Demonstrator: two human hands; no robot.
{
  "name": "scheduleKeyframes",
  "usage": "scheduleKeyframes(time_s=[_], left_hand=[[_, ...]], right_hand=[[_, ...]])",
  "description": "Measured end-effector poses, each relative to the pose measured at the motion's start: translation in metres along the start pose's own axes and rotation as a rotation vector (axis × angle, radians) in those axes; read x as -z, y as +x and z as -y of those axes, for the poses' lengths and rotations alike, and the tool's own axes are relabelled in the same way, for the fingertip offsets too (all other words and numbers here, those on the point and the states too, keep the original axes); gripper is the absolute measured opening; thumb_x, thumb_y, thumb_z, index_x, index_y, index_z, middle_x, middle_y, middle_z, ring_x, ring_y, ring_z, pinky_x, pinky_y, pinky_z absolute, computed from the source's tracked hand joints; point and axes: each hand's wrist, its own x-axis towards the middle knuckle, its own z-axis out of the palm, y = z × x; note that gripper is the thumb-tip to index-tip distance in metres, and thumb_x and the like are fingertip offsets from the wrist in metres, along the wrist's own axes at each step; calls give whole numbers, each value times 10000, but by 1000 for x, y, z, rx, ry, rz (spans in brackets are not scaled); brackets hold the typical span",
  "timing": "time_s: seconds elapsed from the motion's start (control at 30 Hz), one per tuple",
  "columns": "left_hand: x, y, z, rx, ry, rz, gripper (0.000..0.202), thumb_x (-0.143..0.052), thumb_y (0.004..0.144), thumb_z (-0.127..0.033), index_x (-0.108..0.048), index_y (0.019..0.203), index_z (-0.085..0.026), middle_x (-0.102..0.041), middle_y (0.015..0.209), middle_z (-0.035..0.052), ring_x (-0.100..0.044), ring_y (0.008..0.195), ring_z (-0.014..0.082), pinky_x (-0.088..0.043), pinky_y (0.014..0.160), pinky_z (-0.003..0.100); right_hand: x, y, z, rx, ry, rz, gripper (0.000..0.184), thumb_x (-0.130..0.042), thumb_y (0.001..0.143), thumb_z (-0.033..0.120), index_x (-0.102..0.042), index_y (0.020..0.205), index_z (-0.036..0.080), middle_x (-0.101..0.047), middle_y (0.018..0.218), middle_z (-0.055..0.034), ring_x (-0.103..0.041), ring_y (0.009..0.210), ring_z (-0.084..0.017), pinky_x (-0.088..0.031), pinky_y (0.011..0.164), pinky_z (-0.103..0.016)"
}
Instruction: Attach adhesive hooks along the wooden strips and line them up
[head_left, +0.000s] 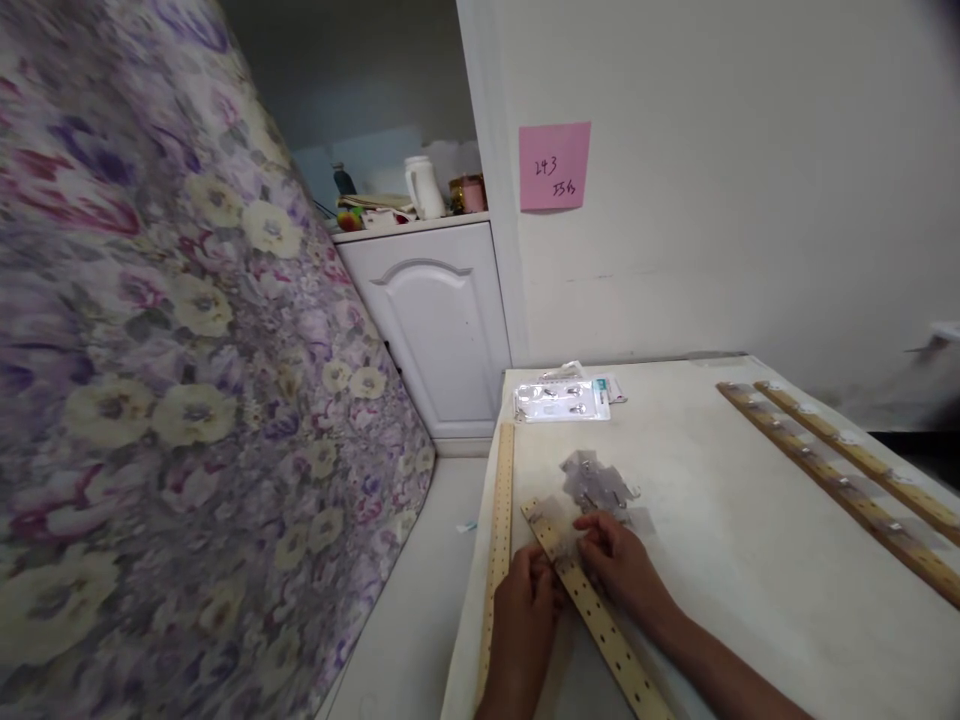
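A wooden strip with rows of holes [609, 640] lies at a slant in front of me on the table. My left hand [529, 590] is closed on its left edge, near the far end. Bent fingers of my right hand [611, 555] come close together at the opposite edge; what is between them, if anything, I cannot make out. Clear, thin plastic pieces [555, 520] sit on the strip's far end, one of them between my hands. Just beyond my right hand is a loose pile of clear plastic pieces with metal hooks [596, 482].
Another holed strip [501, 500] runs along the table's left edge. Packaged hooks [562, 400] lie at the back. At right are two strips [817, 455] [862, 450] bearing clear pieces. A floral curtain [225, 400] hangs left; a white cabinet [435, 330] stands behind.
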Motion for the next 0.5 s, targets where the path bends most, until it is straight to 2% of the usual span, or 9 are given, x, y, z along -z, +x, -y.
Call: scheduleKeyframes(time_s=[0.13,0.33,0.5], left_hand=[[1,-6,-3,-6,49,8,309,-412,830,-249,-553,1094,-174,-658,822,37,-637,705,175,-482,672,280],[0,-13,-2,-46,91,-20,420,-427,808,-227,-541,1207,-164,-680,995,82,-639,888,210,-473,812,313],[0,-16,-2,-67,130,-3,441,-426,795,-195,-544,1220,-173,-671,1034,74,-621,930,208,-458,850,313]], right_hand=[[0,2,-2,-10,-59,-9,236,-496,766,271,-564,977,190,-512,589,61,-517,478,-129,-401,480,-248],[-4,1,-1,5,-83,-7,238,-486,778,253,-571,993,201,-491,572,72,-509,501,-126,-404,515,-243],[-4,0,1,3,-105,-15,227,-475,785,250,-573,982,197,-501,562,69,-523,505,-136,-409,520,-249]])
